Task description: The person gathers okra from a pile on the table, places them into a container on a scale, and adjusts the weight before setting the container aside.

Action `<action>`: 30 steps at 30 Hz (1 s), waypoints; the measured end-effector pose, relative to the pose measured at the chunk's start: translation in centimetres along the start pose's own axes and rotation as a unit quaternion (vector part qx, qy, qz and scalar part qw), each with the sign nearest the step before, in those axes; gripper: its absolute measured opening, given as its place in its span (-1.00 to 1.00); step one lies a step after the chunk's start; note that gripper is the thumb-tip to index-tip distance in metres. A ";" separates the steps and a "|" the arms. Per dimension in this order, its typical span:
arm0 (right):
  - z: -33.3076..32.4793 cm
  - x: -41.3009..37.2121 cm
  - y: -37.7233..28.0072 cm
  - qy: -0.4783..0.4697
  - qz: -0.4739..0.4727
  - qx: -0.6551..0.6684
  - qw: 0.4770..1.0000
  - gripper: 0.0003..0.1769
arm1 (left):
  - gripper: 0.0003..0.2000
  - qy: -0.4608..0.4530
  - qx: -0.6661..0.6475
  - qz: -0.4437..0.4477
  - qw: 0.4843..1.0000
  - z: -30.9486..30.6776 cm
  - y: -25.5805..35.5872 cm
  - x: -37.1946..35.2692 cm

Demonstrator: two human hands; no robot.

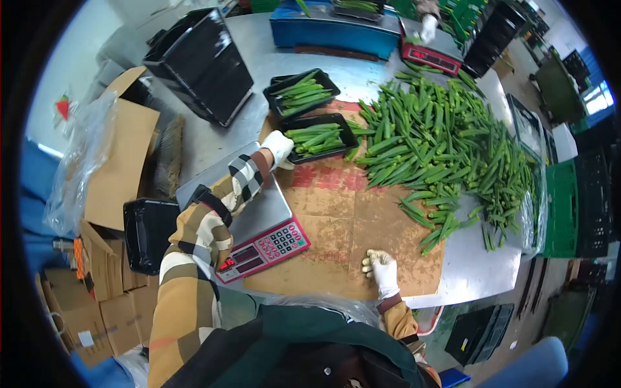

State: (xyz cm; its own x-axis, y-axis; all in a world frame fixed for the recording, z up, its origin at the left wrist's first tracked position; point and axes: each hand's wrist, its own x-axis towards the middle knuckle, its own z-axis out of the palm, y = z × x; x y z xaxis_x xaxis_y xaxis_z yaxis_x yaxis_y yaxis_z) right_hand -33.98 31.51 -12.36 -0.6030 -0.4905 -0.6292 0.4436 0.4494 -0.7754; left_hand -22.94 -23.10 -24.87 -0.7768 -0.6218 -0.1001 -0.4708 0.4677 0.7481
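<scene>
My left hand (279, 148), in a white glove, is closed on the left edge of a black tray (353, 134) holding okra pods (317, 138). The tray rests on the cardboard sheet, just beyond the scale. A second black tray (274, 103) with okra stands behind it. Under my left forearm is a digital scale (264, 213) with a red-framed keypad and a bare plate. My right hand (383, 271), also gloved, is near the table's front edge over the cardboard, its fingers curled with nothing visible in them.
A large okra pile (446, 136) covers the right of the table. Stacked black trays (200, 68) stand at the back left, another black tray (152, 233) left of the scale. Across the table, a co-worker's gloved hand (428, 29) is over a second red scale (432, 57).
</scene>
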 end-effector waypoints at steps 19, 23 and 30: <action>-7.3 8.1 -8.7 0.241 -0.262 -0.555 0.752 -0.64 | -0.15 -0.087 0.015 -0.360 0.929 -7.9 17.6 0.0; -6.7 8.5 -8.3 0.228 -0.317 -0.445 0.806 -0.78 | -0.03 0.173 0.203 -0.109 0.958 -4.8 20.6 -2.9; 0.3 11.0 -11.5 0.180 -0.406 -0.323 0.835 -0.87 | -0.41 -0.016 0.091 0.105 0.990 0.3 26.2 -7.6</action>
State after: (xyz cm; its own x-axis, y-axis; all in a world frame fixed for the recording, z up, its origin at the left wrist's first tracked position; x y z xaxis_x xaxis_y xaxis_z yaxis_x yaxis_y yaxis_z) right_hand -45.56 20.68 -10.38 -0.7429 -0.6257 0.2378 -0.5899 0.4441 -0.6744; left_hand -29.49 -5.90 -4.68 -0.8772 -0.4797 0.0211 -0.3634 0.6919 0.6238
